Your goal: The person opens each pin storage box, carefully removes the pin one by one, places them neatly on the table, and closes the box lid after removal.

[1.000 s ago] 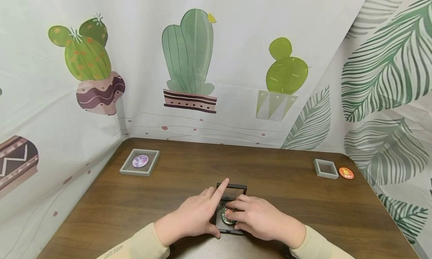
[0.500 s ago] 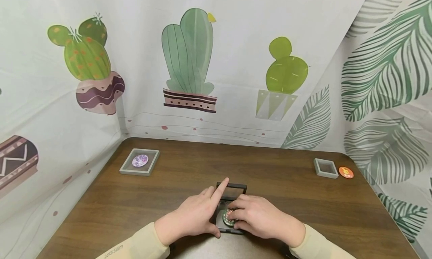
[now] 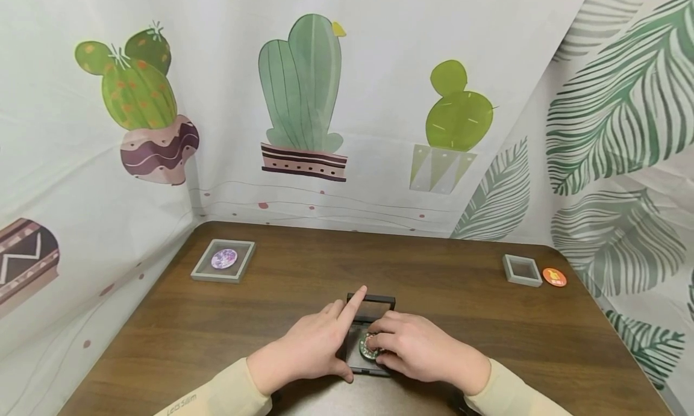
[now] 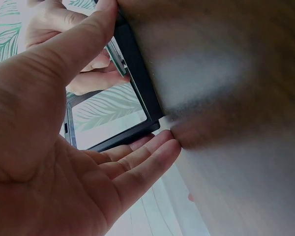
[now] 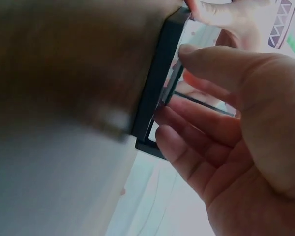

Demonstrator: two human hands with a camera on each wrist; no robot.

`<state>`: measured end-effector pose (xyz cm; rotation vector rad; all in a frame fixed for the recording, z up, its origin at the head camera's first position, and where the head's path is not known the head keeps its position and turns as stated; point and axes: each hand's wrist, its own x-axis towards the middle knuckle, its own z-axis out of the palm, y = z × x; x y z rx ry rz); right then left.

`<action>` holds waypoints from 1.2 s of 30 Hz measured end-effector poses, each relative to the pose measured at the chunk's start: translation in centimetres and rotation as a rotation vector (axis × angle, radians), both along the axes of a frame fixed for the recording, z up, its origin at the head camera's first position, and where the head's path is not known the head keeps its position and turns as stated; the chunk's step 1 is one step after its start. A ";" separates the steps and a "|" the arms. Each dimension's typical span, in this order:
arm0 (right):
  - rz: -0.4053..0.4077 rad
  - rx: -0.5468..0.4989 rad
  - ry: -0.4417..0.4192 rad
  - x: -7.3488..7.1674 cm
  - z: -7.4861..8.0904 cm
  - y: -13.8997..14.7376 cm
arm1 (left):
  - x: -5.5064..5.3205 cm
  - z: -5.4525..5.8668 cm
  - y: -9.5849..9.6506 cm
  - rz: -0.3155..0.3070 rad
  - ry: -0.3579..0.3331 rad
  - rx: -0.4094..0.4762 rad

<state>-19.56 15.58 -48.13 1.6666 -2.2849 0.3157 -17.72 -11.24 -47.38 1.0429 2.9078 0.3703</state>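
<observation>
A black hinged display case (image 3: 355,363) lies on the table in front of me, its lid (image 3: 374,309) raised at the back. My left hand (image 3: 309,347) spans the left side of the case, thumb at the front corner and fingers reaching along to the lid. Inside the base, a round badge, dark green around the edge with red in the middle (image 3: 365,347), is pinched by the fingers of my right hand (image 3: 420,348), which hide much of its face. In the left wrist view the badge (image 4: 116,58) stands tilted over the base.
At the back left, a grey square frame (image 3: 198,277) holds a round purple-and-white badge (image 3: 225,259). A smaller grey frame (image 3: 525,281) sits at the far right, next to an orange round badge (image 3: 555,277). Printed cloth (image 3: 379,103) hangs behind the brown table (image 3: 303,259).
Within the case, the badge has shifted slightly to the right and turned under my right fingers. My left hand has stayed in place on the case.
</observation>
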 end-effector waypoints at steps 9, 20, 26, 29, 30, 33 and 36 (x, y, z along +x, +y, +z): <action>0.003 0.004 -0.081 -0.2 1.0 0.8 | 0.0 -0.1 -0.1 -0.005 0.001 -0.002; -0.022 0.041 -0.194 -0.6 2.5 2.2 | 0.2 0.0 0.1 0.001 0.008 -0.004; -0.049 0.065 -0.212 -1.1 2.9 2.8 | 0.1 0.0 0.0 0.001 0.009 -0.006; -0.078 0.075 -0.235 -1.3 3.1 3.2 | 0.0 -0.1 0.0 0.000 0.019 -0.005; -0.088 0.076 -0.242 -1.3 3.2 3.3 | 0.0 -0.1 0.0 -0.001 0.023 -0.004; -0.121 0.077 -0.257 -1.5 3.4 3.8 | 0.1 -0.2 0.0 -0.002 0.030 -0.002; -0.149 0.072 -0.261 -1.9 3.4 4.4 | 0.1 -0.2 0.0 -0.001 0.032 -0.002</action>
